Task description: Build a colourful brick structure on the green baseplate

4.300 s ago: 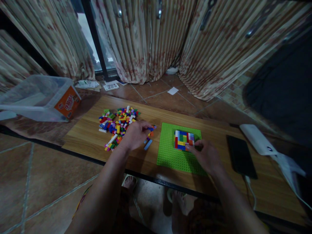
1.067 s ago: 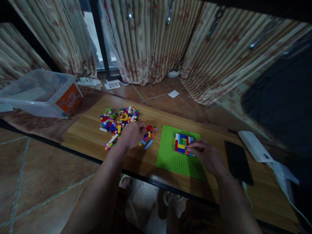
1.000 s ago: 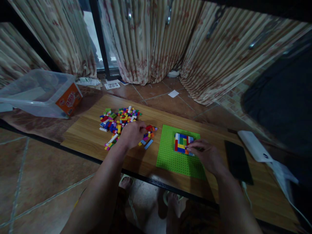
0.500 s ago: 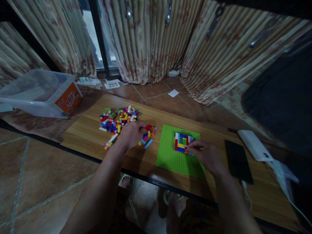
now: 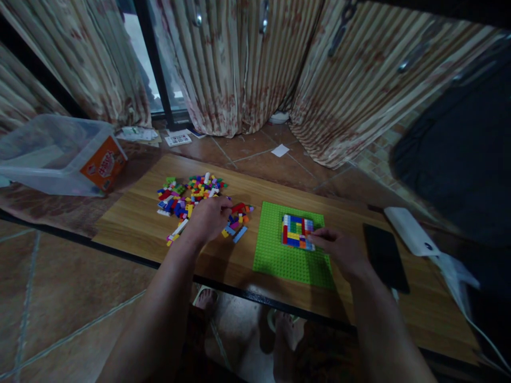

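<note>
My right hand (image 5: 339, 247) is at the right edge of a small flat build of coloured toy bricks (image 5: 294, 232), thumb and fingertips pinched together. Whether a small brick sits between them, I cannot make out. Red, white, blue, yellow and green bricks form the build, fixed on a green studded baseplate (image 5: 275, 263). Over the right side of a loose heap of toy bricks (image 5: 186, 199) is my left hand (image 5: 209, 217), its fingers curled together; what they hold, if anything, is hidden. A light blue long brick (image 5: 240, 234) lies just right of that hand.
A clear plastic bin (image 5: 51, 178) with an orange label stands at the left end of the wooden table (image 5: 131, 223). To the right lie a black phone (image 5: 385, 258) and a white device (image 5: 413, 231) with cables. Curtains (image 5: 239, 69) hang beyond the table.
The view has shifted slightly. My right hand has drawn a little to the right over the build, uncovering more of its right edge. My left hand stays by the heap, fingers still curled.
</note>
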`<state>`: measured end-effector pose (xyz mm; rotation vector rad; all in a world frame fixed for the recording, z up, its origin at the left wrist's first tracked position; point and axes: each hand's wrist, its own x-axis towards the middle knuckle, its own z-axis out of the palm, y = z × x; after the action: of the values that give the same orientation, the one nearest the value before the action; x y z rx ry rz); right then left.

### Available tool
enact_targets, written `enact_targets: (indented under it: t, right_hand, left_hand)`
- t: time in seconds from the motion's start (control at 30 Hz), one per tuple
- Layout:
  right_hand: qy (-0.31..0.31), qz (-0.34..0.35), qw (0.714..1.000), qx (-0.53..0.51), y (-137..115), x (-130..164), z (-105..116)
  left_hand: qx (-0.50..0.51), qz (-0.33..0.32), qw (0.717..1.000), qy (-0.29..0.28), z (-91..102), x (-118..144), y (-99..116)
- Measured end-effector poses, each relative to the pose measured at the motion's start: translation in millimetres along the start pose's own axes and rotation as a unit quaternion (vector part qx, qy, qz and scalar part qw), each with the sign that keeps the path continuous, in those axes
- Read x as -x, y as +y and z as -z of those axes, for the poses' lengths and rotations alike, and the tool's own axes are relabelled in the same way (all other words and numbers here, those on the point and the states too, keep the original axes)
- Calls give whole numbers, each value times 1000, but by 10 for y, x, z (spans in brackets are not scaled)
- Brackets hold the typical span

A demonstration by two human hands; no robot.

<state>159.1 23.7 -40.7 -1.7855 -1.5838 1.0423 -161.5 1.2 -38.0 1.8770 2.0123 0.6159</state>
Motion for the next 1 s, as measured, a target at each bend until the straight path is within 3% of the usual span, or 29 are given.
enact_targets:
  t: [0.17,0.47,0.7,1.0]
  right_hand:
    - [24,2,1000,-10,5,-15,9]
    - [55,42,992,102,19,-48,-149]
    - [42,17,996,71,45,-52,-146]
    - [46,35,997,49,41,-54,-190]
  left_hand:
    - [-9,14,1000,-6,43,6,39]
    - [-9,0,1000,-6,42,3,18]
    - [-13,-2,1000,-9,51,9,16]
    - [7,16,1000,0,78,35,-7]
